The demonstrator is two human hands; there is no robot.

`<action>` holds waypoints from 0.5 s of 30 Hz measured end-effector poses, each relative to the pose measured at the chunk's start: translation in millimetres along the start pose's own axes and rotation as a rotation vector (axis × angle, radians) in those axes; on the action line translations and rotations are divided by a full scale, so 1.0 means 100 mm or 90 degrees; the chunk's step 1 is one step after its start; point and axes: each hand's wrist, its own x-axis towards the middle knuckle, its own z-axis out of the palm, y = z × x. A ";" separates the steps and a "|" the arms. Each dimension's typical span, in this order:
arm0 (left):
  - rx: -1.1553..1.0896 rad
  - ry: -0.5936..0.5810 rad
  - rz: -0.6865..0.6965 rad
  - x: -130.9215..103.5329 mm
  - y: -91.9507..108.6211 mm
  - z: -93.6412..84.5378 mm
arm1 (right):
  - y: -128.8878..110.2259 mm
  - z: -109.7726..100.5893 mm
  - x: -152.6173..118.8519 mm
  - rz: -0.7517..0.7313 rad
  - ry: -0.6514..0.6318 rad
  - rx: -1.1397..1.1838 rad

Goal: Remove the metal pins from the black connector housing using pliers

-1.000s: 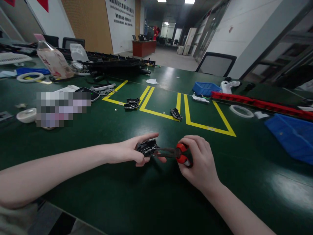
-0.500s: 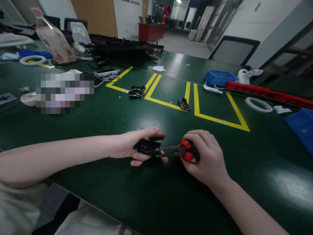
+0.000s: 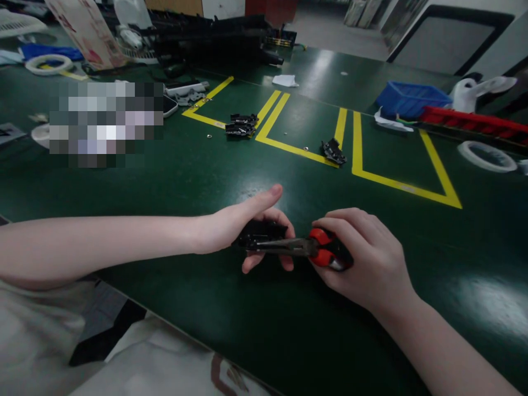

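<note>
My left hand [image 3: 235, 225] holds a small black plastic part [image 3: 251, 231] across the palm, thumb lifted and fingers curled beneath it. In my right hand [image 3: 367, 253] are long-nose pliers [image 3: 324, 248] with red and black handles. Their long metal jaws point left and lie over the black part; the jaw tips look nearly closed, and I cannot tell whether they grip anything. Both hands are above the green table [image 3: 198, 187]. Beyond them lie similar black parts, a pair [image 3: 240, 126] on the left and a single one [image 3: 333, 151] by the yellow tape.
Yellow tape outlines [image 3: 408, 188] mark the table. Behind stand a long black assembly [image 3: 214, 41], a bottle [image 3: 88, 33] and a blue bin [image 3: 412, 99]. A red strip [image 3: 474, 122] and a white tape ring [image 3: 487, 156] lie on the right. Small metal bits [image 3: 306, 148] are scattered about.
The view has tilted down and shifted left. My left thumb has lifted off the black part, and the plier jaws now reach further over it.
</note>
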 end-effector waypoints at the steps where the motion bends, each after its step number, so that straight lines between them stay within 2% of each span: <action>1: 0.015 -0.007 0.000 0.00 0.01 0.00 | 0.00 0.00 0.00 -0.002 0.001 0.001; 9: 0.064 -0.029 0.031 -0.01 0.00 0.01 | -0.01 0.00 -0.01 -0.026 -0.011 0.007; 15: 0.086 -0.072 -0.007 0.01 0.02 -0.06 | -0.02 0.01 0.00 -0.010 -0.006 0.012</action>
